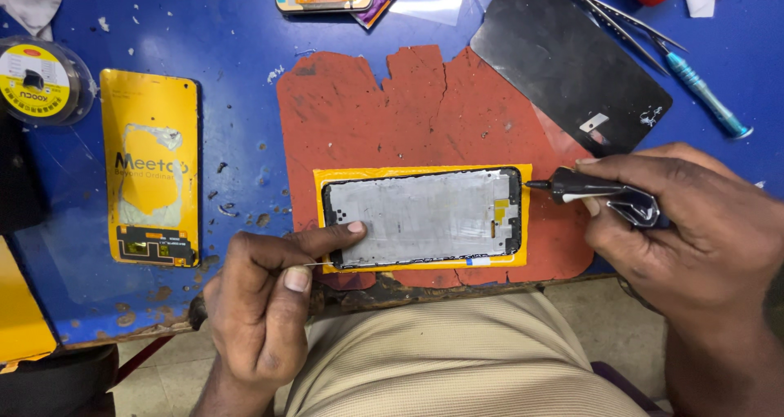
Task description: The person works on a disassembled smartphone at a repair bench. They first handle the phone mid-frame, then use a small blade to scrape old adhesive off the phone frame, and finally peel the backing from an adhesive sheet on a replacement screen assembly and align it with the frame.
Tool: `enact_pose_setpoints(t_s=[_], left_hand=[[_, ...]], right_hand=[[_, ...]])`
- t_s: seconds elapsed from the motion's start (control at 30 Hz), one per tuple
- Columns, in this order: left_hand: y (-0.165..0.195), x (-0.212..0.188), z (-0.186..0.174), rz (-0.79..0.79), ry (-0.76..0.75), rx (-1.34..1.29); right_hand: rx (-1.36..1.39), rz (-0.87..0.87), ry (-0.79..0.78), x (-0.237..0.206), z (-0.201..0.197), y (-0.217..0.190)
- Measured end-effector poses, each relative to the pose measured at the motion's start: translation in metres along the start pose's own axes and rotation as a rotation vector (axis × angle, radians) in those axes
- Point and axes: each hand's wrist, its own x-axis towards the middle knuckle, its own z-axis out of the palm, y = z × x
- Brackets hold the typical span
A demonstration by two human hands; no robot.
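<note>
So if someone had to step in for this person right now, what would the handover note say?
Left hand: index finger pressing the lower left corner of the phone frame, a thin pin pinched between thumb and finger.
Right hand: gripping a black glue tube, its nozzle at the frame's right edge.
The frame lies on a yellow sheet over the red mat.
No glue bead can be made out on the frame, so how much is done cannot be told.
Tweezers and a blue screwdriver lie at the upper right.

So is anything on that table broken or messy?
Yes. The red work mat is cracked and ragged along its top edge. The blue tabletop is scuffed, and its front edge is chipped. The phone frame under the left hand looks whole.
</note>
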Motion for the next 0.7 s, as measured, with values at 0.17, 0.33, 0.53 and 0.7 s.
enact_pose_setpoints(t_s=[0.17,0.33,0.53,0.7], left_hand=[[0.001,-0.001,0.001,-0.030,0.001,-0.048],[0.002,-0.001,0.000,0.000,0.000,-0.016],[0.001,-0.001,0.002,-0.023,0.006,-0.033],[0.001,-0.001,0.001,-0.004,0.002,-0.006]], right_hand=[[-0.037,0.004,-0.001,-0.002,-0.001,0.002],[-0.016,0.005,-0.024,-0.004,-0.002,0.001],[-0.028,0.030,-0.040,-0.011,-0.004,-0.005],[-0.018,0.051,-0.067,-0.018,-0.006,-0.008]])
